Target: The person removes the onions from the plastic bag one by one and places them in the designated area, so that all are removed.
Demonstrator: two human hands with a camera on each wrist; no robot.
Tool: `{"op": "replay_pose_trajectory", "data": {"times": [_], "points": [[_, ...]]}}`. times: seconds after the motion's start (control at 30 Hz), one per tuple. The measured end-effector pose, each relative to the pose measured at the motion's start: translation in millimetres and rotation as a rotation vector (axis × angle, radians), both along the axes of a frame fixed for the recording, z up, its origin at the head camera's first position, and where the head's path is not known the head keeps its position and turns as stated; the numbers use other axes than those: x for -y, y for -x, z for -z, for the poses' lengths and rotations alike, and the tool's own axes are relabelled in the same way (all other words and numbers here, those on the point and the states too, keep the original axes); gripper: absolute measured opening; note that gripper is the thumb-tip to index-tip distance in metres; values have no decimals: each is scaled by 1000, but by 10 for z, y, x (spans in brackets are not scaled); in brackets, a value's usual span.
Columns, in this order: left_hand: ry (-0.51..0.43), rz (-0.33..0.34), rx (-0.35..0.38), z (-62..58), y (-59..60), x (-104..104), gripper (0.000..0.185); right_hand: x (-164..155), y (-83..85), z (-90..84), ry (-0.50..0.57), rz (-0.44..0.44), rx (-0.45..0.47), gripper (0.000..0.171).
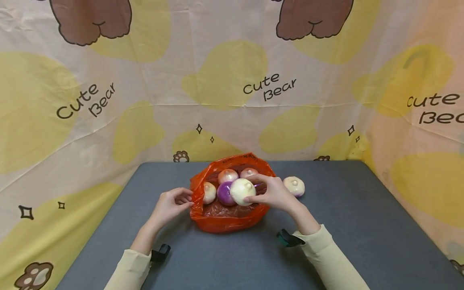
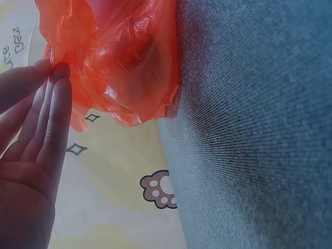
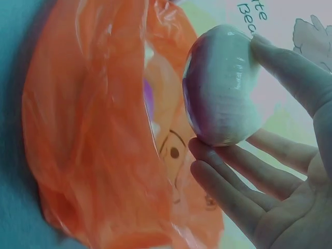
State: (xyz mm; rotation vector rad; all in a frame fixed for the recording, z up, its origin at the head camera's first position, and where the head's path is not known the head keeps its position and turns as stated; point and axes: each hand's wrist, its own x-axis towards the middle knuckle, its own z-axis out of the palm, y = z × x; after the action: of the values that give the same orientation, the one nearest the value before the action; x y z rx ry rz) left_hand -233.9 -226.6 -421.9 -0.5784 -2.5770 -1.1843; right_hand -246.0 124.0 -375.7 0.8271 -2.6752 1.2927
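Two hands busy: left hand [image 1: 170,205] pinches left rim of crinkled orange plastic bag [image 1: 228,219]; right hand [image 1: 277,193] holds round white-purple onion [image 1: 242,191] over bag. Grey worktop [image 1: 362,225] beneath.

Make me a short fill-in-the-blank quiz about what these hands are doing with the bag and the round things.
1. The right hand holds a pale onion above the open ____ plastic bag.
2. The left hand pinches the bag's ____ edge.
3. One more onion lies outside the bag on the ____ table.
4. Among the pale onions in the bag sits one wholly ____ onion.

Missing words: orange; left; grey; purple
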Motion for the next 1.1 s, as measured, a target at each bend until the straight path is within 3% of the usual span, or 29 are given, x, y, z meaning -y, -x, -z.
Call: {"op": "replay_pose_trajectory", "data": {"times": [0.33, 1.1], "points": [[12, -2, -2, -11, -11, 3, 22, -301, -36, -42, 25, 70, 46, 60], [3, 1, 1, -4, 3, -9, 22, -917, -37, -53, 6, 205, 42, 61]]}}
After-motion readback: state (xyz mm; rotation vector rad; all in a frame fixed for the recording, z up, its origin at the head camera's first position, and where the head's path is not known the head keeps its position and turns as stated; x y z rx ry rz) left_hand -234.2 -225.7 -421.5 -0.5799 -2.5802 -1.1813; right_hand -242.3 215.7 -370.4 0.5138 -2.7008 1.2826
